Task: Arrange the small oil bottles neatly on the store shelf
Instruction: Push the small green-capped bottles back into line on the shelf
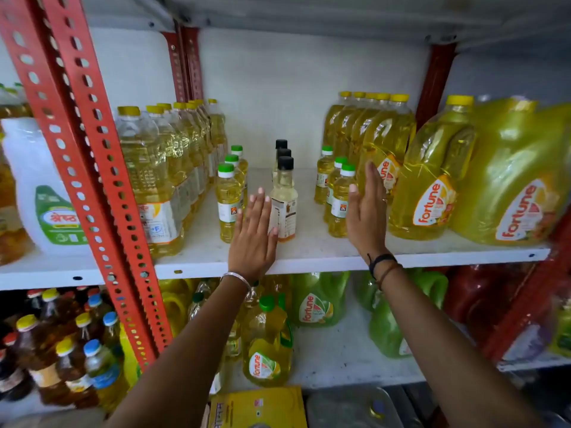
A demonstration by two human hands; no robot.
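On the white shelf [309,251] stand three rows of small oil bottles. Left row: three yellow bottles with green caps [228,202]. Middle row: three pale bottles with black caps [284,196]. Right row: three yellow green-capped bottles [340,202]. My left hand [253,236] is flat and open, fingers straight, between the left row and the middle row, its thumb side against the front black-capped bottle. My right hand [367,211] is flat and open too, just right of the right row, its thumb near the front bottle. Neither hand grips anything.
Tall yellow-capped oil bottles [160,180] line the shelf's left; large Fortune jugs [429,180] crowd the right. A red slotted upright [92,168] stands left of my arm. The lower shelf holds more jugs [265,344] and dark bottles [61,350].
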